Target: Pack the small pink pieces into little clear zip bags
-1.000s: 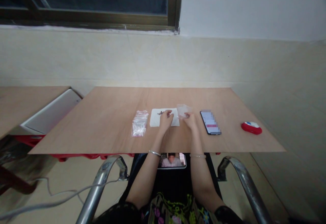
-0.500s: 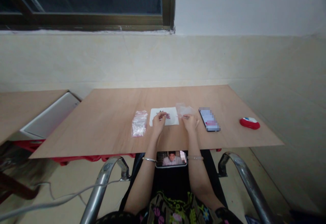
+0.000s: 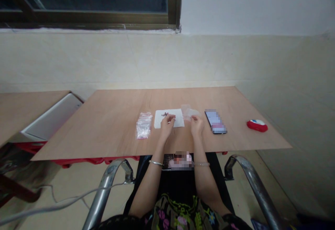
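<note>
Head camera, looking down: a small dark piece (image 3: 164, 114) lies on a white paper sheet (image 3: 169, 118), near the sheet's far edge, with too little detail to tell what it is. The left hand (image 3: 165, 126) sits on the near part of the sheet, its fingertips (image 3: 172, 117) drawn together at about 2 o'clock from the dark piece and just apart from it. The grip is closed up, but whether anything tiny is clamped in it, I cannot tell.

The right hand (image 3: 196, 125) is just beside the sheet's right edge, fingers bunched together at the near edge of a clear plastic bag (image 3: 188, 112). They look to be touching it, though a firm hold cannot be made out. The bag lies flat on the wooden surface (image 3: 104, 129), at about 1 o'clock from that hand.

At 9 o'clock from the paper sits a stack of small zip bags (image 3: 143, 125), with pink-red marks showing through. At 3 o'clock from the right hand lies a smartphone (image 3: 216, 121), its screen pixelated, and farther along at 3 o'clock is a red-and-white oval object (image 3: 257, 125).

A propped phone (image 3: 178, 161) shows at 6 o'clock, just past the surface's near edge, its picture blurred. A metal bangle (image 3: 156, 162) circles the left wrist and a pale beaded bracelet (image 3: 201, 164) the right — chrome chair arms (image 3: 251, 184) curve up on both sides of a floral skirt (image 3: 178, 212).
</note>
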A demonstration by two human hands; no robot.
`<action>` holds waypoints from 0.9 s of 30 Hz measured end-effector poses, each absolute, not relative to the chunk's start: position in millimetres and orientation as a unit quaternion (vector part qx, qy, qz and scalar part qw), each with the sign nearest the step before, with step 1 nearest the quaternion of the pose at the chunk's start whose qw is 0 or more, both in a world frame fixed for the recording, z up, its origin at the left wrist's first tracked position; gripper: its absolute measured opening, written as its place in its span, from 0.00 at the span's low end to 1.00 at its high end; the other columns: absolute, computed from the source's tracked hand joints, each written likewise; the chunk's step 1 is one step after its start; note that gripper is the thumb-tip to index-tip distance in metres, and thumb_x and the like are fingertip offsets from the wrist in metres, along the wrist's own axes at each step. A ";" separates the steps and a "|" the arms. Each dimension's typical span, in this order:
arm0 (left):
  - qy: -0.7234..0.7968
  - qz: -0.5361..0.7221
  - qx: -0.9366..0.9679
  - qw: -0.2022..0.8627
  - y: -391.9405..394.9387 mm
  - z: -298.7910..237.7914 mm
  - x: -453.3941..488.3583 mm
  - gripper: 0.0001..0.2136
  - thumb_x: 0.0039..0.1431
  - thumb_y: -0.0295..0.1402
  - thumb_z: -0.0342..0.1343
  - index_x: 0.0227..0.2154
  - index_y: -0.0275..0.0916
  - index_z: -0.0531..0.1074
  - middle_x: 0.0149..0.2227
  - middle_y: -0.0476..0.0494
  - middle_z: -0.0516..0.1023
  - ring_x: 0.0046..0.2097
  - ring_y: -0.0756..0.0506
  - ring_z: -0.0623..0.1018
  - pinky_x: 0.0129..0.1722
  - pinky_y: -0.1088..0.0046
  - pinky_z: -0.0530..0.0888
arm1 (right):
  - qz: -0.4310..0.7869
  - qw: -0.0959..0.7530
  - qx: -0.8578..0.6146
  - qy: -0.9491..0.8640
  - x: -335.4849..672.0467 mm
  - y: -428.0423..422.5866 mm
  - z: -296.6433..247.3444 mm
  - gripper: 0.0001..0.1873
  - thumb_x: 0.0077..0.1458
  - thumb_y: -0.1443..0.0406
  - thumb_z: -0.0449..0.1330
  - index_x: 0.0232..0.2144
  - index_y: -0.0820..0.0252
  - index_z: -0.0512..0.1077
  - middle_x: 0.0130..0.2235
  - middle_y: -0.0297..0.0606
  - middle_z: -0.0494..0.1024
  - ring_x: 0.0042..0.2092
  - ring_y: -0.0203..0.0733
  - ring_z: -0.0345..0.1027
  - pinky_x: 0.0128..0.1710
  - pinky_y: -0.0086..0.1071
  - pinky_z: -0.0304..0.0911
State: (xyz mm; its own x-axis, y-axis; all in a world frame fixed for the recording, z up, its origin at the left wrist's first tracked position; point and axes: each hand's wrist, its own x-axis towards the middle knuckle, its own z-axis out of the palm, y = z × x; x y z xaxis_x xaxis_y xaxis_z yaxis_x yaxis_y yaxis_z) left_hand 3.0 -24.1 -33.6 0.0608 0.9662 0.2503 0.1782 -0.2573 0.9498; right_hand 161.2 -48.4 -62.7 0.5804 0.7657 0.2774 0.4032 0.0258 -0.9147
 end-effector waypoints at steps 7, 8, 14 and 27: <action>0.418 0.482 0.639 0.430 -37.1 -26.3 13.8 0.12 0.57 0.32 0.54 0.43 0.36 0.75 0.48 0.36 0.77 0.50 0.42 0.75 0.52 0.61 0.69 | 0.122 0.661 -0.641 -0.370 150.6 -48.6 -33.1 0.18 0.54 0.58 0.52 0.36 0.67 0.76 0.38 0.49 0.79 0.39 0.46 0.72 0.42 0.39 0.64; 0.409 0.482 0.640 0.436 -38.7 -23.8 15.5 0.13 0.57 0.32 0.55 0.45 0.37 0.75 0.49 0.36 0.76 0.51 0.42 0.75 0.54 0.61 0.69 | 0.126 0.670 -0.637 -0.360 147.8 -49.5 -28.1 0.18 0.54 0.58 0.53 0.35 0.66 0.76 0.37 0.48 0.79 0.38 0.46 0.72 0.42 0.39 0.65; 0.338 0.514 0.640 0.460 -43.3 -6.4 22.1 0.18 0.58 0.33 0.55 0.52 0.39 0.70 0.56 0.37 0.71 0.57 0.43 0.71 0.57 0.62 0.66 | 0.184 0.703 -0.572 -0.381 114.6 -56.8 3.2 0.13 0.51 0.58 0.58 0.31 0.63 0.74 0.33 0.42 0.79 0.35 0.42 0.71 0.38 0.35 0.66; 0.367 0.519 0.635 0.439 -43.1 4.2 6.2 0.17 0.57 0.32 0.55 0.50 0.39 0.73 0.53 0.39 0.74 0.52 0.43 0.74 0.54 0.62 0.70 | 0.375 0.704 -0.463 -0.387 105.2 -57.9 13.5 0.10 0.42 0.65 0.61 0.31 0.59 0.69 0.30 0.34 0.77 0.33 0.38 0.72 0.35 0.32 0.69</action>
